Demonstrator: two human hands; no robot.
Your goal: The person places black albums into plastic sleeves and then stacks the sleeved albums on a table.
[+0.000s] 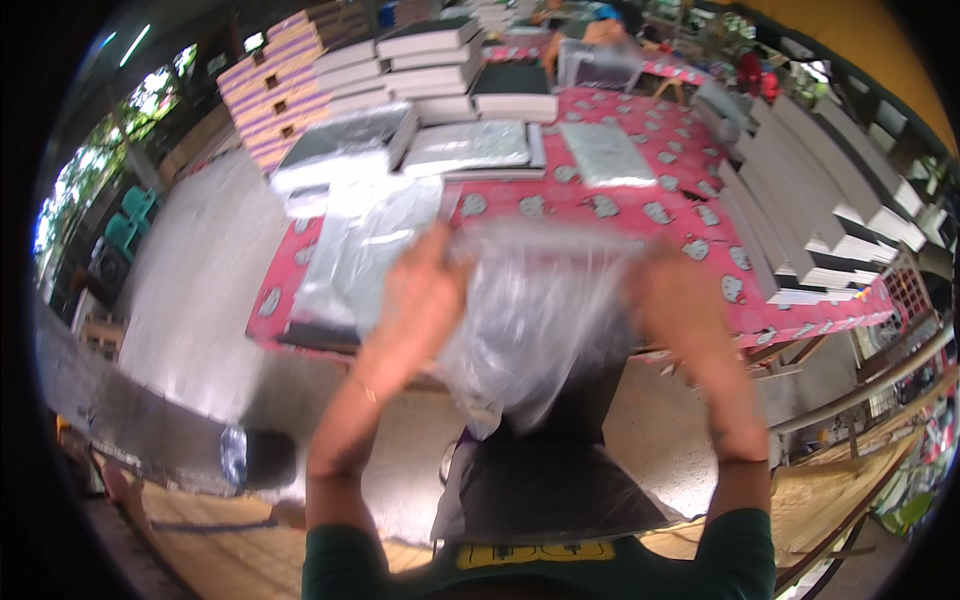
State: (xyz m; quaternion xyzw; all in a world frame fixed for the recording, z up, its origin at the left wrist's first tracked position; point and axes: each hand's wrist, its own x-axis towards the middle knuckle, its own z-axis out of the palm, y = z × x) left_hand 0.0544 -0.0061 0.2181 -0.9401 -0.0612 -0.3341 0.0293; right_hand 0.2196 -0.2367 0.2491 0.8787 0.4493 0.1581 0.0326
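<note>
A clear plastic bag [530,310] hangs stretched between my two hands, just over the near edge of the pink table, its lower part drooping toward my lap. My left hand [428,285] is closed on the bag's upper left corner. At the upper right corner my right hand [678,300] grips it too, blurred by motion, with its fingers partly smeared. The bag looks flat, and I make out nothing inside it. Left of my left hand, a pile of clear plastic bags [365,245] lies on the table, with a dark flat piece [318,335] under its near edge.
Wrapped flat packs [605,155] and stacked white-and-black blocks [425,75] stand farther back on the pink patterned tablecloth [700,245]. Long stacks of white-edged boards [810,200] line the right side. Banded cartons [285,90] rise at the far left. Another person's arm [600,35] shows beyond.
</note>
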